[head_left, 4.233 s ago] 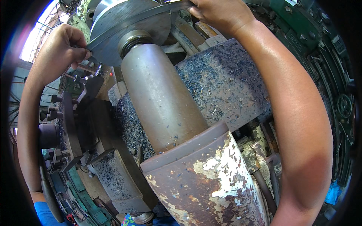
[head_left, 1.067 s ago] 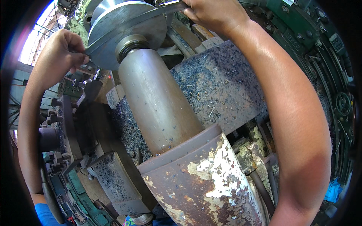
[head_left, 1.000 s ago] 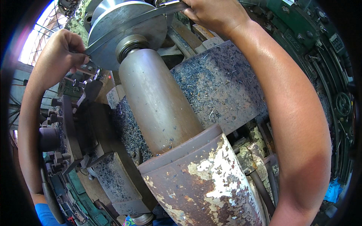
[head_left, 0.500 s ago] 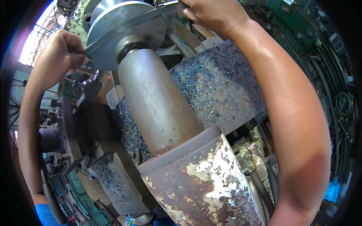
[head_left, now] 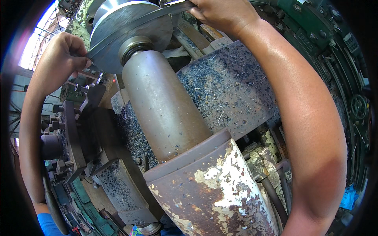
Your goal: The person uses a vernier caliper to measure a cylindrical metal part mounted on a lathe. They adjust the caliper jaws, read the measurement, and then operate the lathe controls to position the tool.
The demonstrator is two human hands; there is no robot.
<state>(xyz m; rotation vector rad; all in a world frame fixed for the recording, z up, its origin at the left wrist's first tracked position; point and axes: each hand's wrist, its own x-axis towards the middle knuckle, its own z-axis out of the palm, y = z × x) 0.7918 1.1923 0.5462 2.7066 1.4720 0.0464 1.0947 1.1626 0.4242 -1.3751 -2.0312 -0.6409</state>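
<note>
The left hand [head_left: 61, 57] pinches, the right hand [head_left: 226, 15] grips, and both forearms [head_left: 291, 74] stretch forward.

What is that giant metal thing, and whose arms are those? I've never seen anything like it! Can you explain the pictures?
There's no robot here: those are a person's two bare arms. The pictures come from a camera on the person's head, looking down, and its round lens makes straight edges bend.

The heavy metal machine looks like a lathe. A thick, smooth grey metal cylinder sticks out of a brown housing with peeling cream paint and points toward a big round grey metal disc. The left hand and the right hand hold a long, flat grey metal bar across the disc, perhaps a measuring tool. Dark, bluish metal shavings are scattered over the flat grey-brown metal plate below.
</note>
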